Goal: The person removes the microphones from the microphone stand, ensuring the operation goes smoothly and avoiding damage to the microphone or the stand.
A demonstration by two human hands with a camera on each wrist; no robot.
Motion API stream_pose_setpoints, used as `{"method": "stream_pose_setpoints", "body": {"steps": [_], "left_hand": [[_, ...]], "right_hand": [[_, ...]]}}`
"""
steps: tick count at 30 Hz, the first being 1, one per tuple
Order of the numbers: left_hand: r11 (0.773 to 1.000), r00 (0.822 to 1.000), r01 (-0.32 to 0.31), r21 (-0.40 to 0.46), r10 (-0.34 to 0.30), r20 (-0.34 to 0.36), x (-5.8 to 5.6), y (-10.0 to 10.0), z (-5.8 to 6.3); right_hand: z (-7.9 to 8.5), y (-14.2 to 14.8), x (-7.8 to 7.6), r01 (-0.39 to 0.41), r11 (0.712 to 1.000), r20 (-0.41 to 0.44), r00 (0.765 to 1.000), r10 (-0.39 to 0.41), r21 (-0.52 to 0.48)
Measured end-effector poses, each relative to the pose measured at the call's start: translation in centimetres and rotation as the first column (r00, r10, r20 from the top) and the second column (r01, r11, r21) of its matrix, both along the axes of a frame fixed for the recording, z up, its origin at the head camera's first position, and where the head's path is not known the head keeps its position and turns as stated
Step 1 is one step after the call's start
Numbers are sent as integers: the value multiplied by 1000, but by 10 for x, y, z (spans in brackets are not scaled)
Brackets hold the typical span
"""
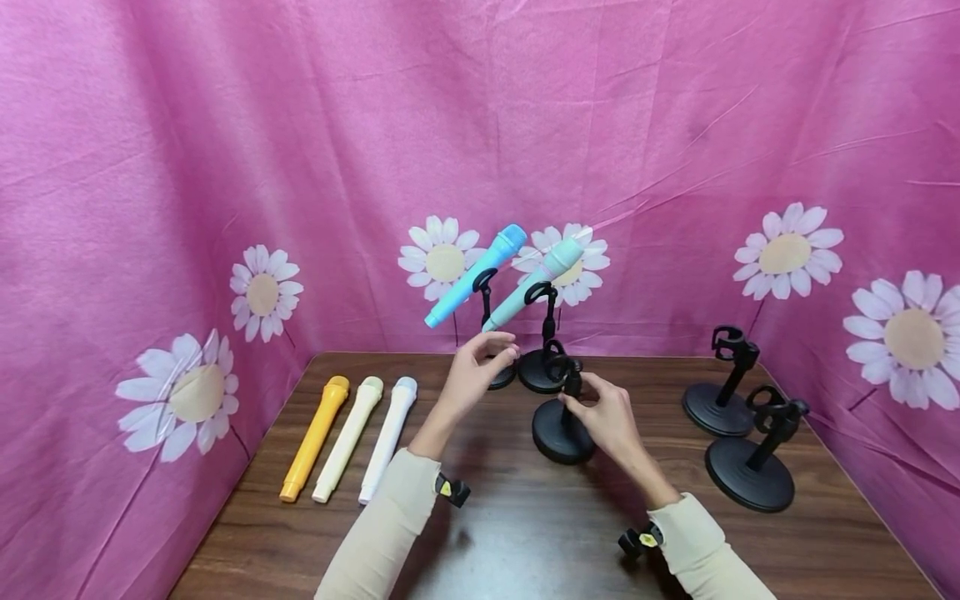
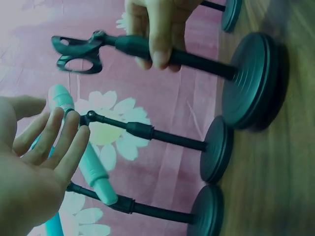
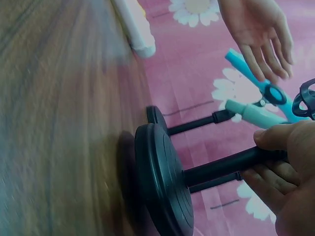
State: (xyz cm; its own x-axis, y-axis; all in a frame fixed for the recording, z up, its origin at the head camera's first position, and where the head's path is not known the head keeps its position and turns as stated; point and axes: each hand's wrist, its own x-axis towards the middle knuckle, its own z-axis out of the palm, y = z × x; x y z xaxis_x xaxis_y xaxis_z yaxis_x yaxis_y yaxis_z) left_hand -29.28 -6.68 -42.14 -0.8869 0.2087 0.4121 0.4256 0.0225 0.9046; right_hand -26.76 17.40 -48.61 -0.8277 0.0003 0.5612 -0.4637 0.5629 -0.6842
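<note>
My right hand [image 1: 606, 414] grips the post of a black microphone stand [image 1: 564, 437], its empty clip at the top. The round base is close over the tabletop with a shadow beside it in the right wrist view. My left hand [image 1: 476, 371] holds nothing, its fingers loosely extended to the left of that stand. Behind the hands, a blue microphone [image 1: 472, 279] and a mint green microphone [image 1: 528, 287] rest tilted in the clips of two other stands. In the left wrist view, the left fingers overlap the mint green microphone [image 2: 96, 169].
On the left of the wooden table [image 1: 495, 533] lie a yellow microphone [image 1: 317, 437], a cream microphone [image 1: 349, 437] and a white microphone [image 1: 388, 437], side by side. Two stands with empty clips, a rear one [image 1: 716, 408] and a front one [image 1: 750, 472], are at right. A pink flowered cloth [image 1: 600, 125] hangs behind.
</note>
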Motion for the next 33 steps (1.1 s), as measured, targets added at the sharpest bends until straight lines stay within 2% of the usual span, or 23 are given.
{"method": "stream_pose_setpoints", "body": {"steps": [5, 9, 13, 17, 21, 25, 33], "left_hand": [[995, 994, -99, -34, 97, -43, -16, -3, 11], [978, 983, -167, -125, 155, -102, -32, -4, 21], [955, 970, -202, -217, 165, -176, -46, -1, 30], [929, 964, -217, -299, 155, -216, -57, 3, 36], [903, 970, -212, -373, 148, -193, -63, 9, 39], [889, 981, -184, -419, 139, -135, -68, 14, 40], [877, 987, -158, -454, 137, -80, -78, 21, 38]], "right_hand": [[4, 14, -5, 62, 997, -37, 997, -61, 38], [7, 27, -10, 115, 992, -23, 993, -114, 52], [11, 41, -15, 163, 985, -6, 987, -163, 60], [13, 54, -20, 200, 977, 7, 979, -201, 70], [15, 66, -25, 241, 968, 23, 970, -243, 74], [18, 79, -29, 284, 956, 47, 957, -288, 76], [17, 100, -34, 322, 945, 108, 939, -327, 58]]}}
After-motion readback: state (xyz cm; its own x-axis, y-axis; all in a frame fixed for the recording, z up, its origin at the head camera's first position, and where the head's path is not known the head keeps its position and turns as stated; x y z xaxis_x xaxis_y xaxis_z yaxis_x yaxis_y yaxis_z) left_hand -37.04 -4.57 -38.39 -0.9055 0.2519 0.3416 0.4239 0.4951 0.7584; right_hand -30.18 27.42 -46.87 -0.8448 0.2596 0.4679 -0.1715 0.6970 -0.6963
